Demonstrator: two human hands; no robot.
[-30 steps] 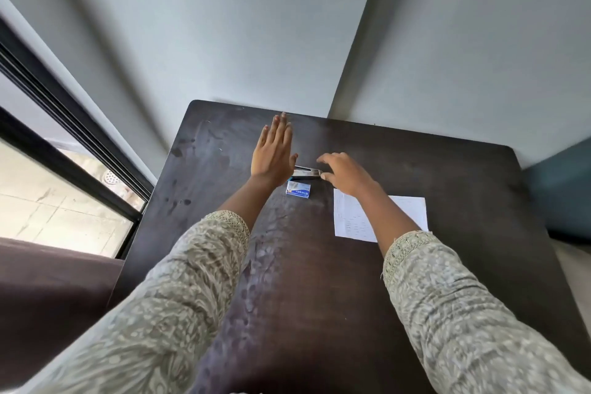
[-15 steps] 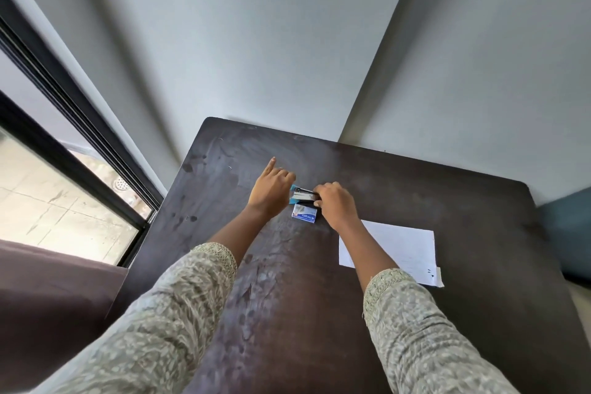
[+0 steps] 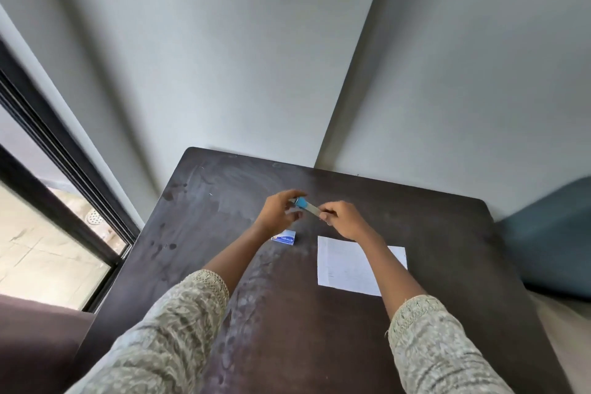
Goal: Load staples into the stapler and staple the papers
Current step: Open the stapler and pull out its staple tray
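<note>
A small stapler (image 3: 307, 207), blue at one end with a silver metal strip, is held above the dark table (image 3: 447, 233) between both hands. My left hand (image 3: 279, 214) pinches its blue end. My right hand (image 3: 342, 220) grips the silver end. A small blue and white staple box (image 3: 284, 237) lies on the table just below my left wrist. The white papers (image 3: 347, 267) lie flat to the right, partly under my right forearm.
The table stands in a corner of grey walls (image 3: 224, 57). A window with a dark frame (image 3: 57, 163) runs along the left. A blue cushioned seat (image 3: 553, 233) sits at the right edge. A brown sofa (image 3: 35, 345) fills the lower left.
Both hands have lifted the stapler off the table and hold it in the air. The staple box stays on the table. The camera has tilted upward.
</note>
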